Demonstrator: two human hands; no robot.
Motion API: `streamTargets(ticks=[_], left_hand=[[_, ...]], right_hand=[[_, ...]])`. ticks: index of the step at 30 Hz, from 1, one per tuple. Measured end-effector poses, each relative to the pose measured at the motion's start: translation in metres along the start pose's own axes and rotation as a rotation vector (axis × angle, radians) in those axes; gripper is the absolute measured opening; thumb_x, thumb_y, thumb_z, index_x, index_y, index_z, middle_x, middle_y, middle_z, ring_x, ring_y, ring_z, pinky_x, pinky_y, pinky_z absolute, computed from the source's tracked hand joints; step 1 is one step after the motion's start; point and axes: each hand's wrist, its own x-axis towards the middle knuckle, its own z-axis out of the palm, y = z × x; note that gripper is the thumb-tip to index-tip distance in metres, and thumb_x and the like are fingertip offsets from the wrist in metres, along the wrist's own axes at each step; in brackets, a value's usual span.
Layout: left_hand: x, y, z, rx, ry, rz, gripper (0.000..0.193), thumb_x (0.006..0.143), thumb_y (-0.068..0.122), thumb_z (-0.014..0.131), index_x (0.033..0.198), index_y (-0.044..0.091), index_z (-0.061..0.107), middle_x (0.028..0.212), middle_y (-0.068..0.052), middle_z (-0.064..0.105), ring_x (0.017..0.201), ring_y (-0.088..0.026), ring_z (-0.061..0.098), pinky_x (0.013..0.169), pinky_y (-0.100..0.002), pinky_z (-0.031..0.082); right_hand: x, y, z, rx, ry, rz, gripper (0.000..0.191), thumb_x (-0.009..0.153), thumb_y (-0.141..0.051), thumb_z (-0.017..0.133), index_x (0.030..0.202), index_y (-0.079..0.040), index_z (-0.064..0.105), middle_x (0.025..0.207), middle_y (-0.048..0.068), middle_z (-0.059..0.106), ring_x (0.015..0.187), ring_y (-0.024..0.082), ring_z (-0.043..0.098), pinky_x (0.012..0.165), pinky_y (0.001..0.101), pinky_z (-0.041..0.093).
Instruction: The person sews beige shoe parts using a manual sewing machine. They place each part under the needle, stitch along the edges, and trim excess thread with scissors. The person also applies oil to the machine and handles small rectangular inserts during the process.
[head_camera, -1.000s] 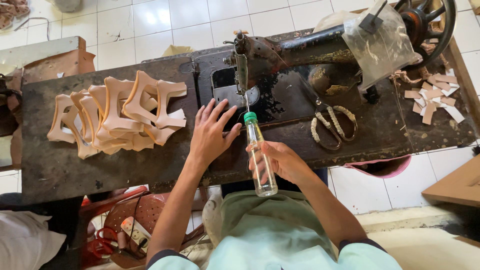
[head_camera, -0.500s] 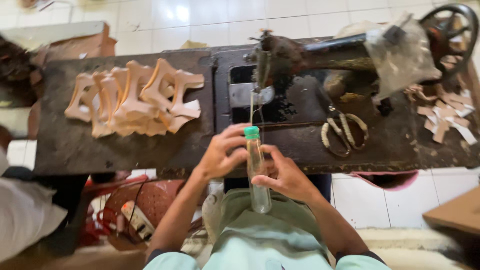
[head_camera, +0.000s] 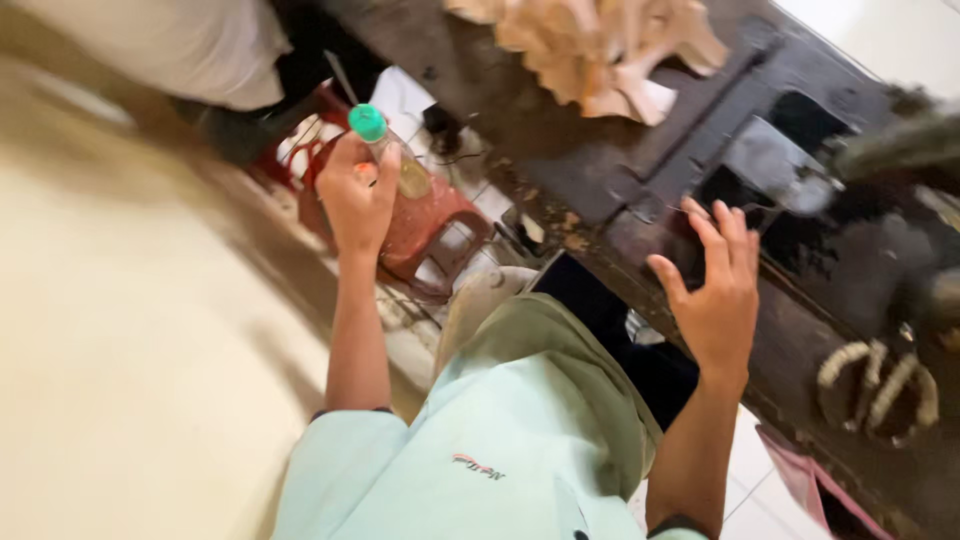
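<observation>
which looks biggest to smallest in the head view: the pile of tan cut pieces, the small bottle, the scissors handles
1. pile of tan cut pieces, though the frame's top edge cuts it off.
2. scissors handles.
3. small bottle, partly hidden by the left hand; it is blurred, so 2 and 3 are close.

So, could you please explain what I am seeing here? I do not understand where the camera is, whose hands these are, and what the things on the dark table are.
The camera sits on the person's head and looks down, so both arms belong to the wearer. The picture is tilted and partly blurred. The left hand holds a small clear bottle with a green cap, out to the side above a red plastic stool on the floor. The right hand is open, fingers spread, at the edge of a dark worn worktable. On the table lie a pile of pale cut pieces, a metal plate of a sewing machine, and scissors with wrapped handles.
</observation>
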Motion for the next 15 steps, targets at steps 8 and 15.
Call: streamTargets(ticks=[8, 15], left_hand=[[-0.027, -0.125, -0.003, 0.193, 0.130, -0.120, 0.042, 0.095, 0.034, 0.079, 0.122, 0.002, 0.071, 0.108, -0.018, 0.074, 0.104, -0.030, 0.072, 0.090, -0.039, 0.055], [-0.032, -0.134, 0.007, 0.200, 0.187, -0.256, 0.058, 0.086, 0.029, 0.080, 0.135, 0.002, 0.063, 0.113, -0.018, 0.075, 0.104, -0.027, 0.074, 0.091, -0.036, 0.056]], right_hand=[[-0.008, 0.009, 0.016, -0.060, 0.007, -0.038, 0.046, 0.096, -0.027, 0.082, 0.133, -0.004, 0.067, 0.159, 0.017, 0.052, 0.153, 0.041, 0.043, 0.130, 0.0521, 0.030], [-0.010, 0.012, 0.017, -0.085, 0.023, -0.033, 0.045, 0.096, -0.028, 0.083, 0.131, -0.004, 0.069, 0.158, 0.016, 0.053, 0.152, 0.041, 0.043, 0.129, 0.0519, 0.031]])
